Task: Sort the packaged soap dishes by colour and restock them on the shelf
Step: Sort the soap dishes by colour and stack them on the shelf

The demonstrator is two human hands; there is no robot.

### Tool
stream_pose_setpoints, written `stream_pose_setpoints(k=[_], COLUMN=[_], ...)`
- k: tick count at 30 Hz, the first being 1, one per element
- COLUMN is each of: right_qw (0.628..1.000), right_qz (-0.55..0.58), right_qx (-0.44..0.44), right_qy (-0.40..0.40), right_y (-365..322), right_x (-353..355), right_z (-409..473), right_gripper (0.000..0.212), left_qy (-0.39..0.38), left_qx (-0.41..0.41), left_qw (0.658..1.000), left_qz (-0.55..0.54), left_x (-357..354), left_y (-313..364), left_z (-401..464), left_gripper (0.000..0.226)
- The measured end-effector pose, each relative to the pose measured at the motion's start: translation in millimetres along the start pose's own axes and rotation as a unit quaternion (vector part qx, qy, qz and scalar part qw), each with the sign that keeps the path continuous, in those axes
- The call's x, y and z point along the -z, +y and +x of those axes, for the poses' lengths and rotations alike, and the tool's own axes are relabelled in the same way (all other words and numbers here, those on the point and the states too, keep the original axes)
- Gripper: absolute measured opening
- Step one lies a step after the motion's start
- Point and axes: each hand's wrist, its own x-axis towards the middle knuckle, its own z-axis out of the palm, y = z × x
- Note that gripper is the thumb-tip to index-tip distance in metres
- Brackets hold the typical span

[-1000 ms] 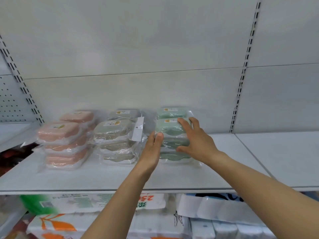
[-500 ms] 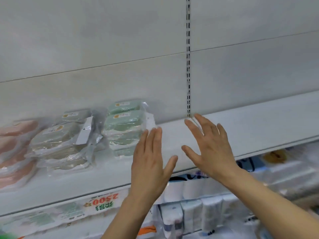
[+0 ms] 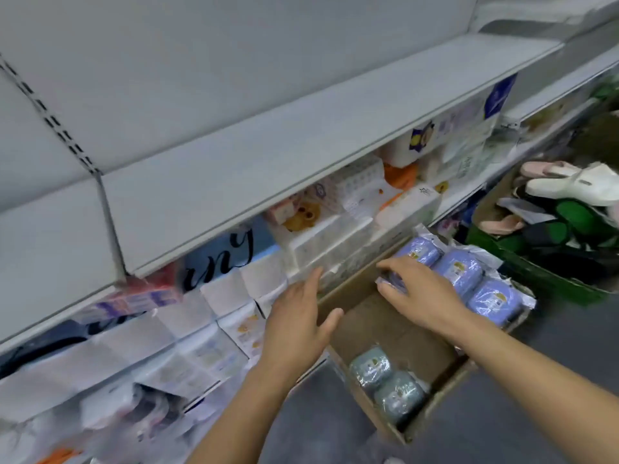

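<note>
Both hands have dropped away from the shelf (image 3: pixel 301 155), where half a second ago they hovered beside the green stack, and now reach down toward an open cardboard box (image 3: pixel 385 333) on the floor. Using that box as the landmark: the right hand (image 3: pixel 418 289) is at its far end, fingers curled down onto a blue packaged soap dish (image 3: pixel 390 282), though whether it truly grips the pack or only touches it I cannot tell. Three more blue packaged dishes (image 3: pixel 460 269) lie in a row along the box's far-right side, just beside that hand. At the near end of the box sit two grey-green packaged dishes (image 3: pixel 385 380), one touching the other. The left hand (image 3: pixel 298 323) hovers over the box's left wall, fingers straight and spread, holding nothing. Left of the box, lower shelving carries wrapped paper goods (image 3: pixel 214 343). Beyond the box to the right stands a green crate (image 3: pixel 536 272) heaped with slippers (image 3: pixel 576 185).
</note>
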Motion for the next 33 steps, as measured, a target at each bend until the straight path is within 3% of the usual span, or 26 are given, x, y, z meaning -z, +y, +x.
stream_pose_setpoints(k=[3, 7, 9, 11, 13, 15, 17, 22, 25, 29, 33], right_qw=[0.992, 0.952, 0.929, 0.915, 0.907, 0.894, 0.881, 0.829, 0.814, 0.793, 0.804], right_qz=[0.023, 0.063, 0.075, 0.071, 0.073, 0.096, 0.097, 0.134, 0.165, 0.217, 0.252], right_qx=[-0.055, -0.109, -0.126, -0.149, -0.171, -0.21, -0.241, -0.292, -0.316, -0.35, -0.372], right_qy=[-0.113, -0.278, -0.339, -0.369, -0.377, -0.384, -0.395, -0.458, -0.459, -0.449, -0.39], right_y=[69, 128, 148, 170, 193, 213, 222, 230, 222, 217, 209], right_x=[-25, -90, -124, -159, -195, -229, -246, -270, -272, -274, -255], right_z=[0, -4, -5, 0, 6, 11, 17, 26, 27, 22, 17], right_gripper=[0.042, 0.048, 0.034, 0.018, 0.031, 0.041, 0.044, 0.057, 0.055, 0.046, 0.046], left_qy=[-0.092, -0.225, -0.267, -0.286, -0.317, -0.372, -0.411, -0.522, -0.503, -0.485, -0.435], left_qx=[0.058, 0.141, 0.16, 0.185, 0.215, 0.221, 0.213, 0.226, 0.207, 0.148, 0.135], left_qw=[0.992, 0.958, 0.944, 0.935, 0.919, 0.901, 0.886, 0.819, 0.83, 0.847, 0.875], left_qz=[-0.056, -0.109, -0.105, -0.094, -0.089, -0.035, 0.013, 0.074, 0.123, 0.163, 0.166], left_x=[-67, -146, -178, -210, -244, -281, -314, -373, -378, -364, -334], left_y=[13, 8, -1, -14, -33, -52, -66, -82, -83, -76, -64], left_z=[27, 50, 61, 72, 84, 95, 103, 101, 97, 98, 103], left_gripper=[0.068, 0.067, 0.066, 0.071, 0.075, 0.053, 0.048, 0.097, 0.103, 0.08, 0.073])
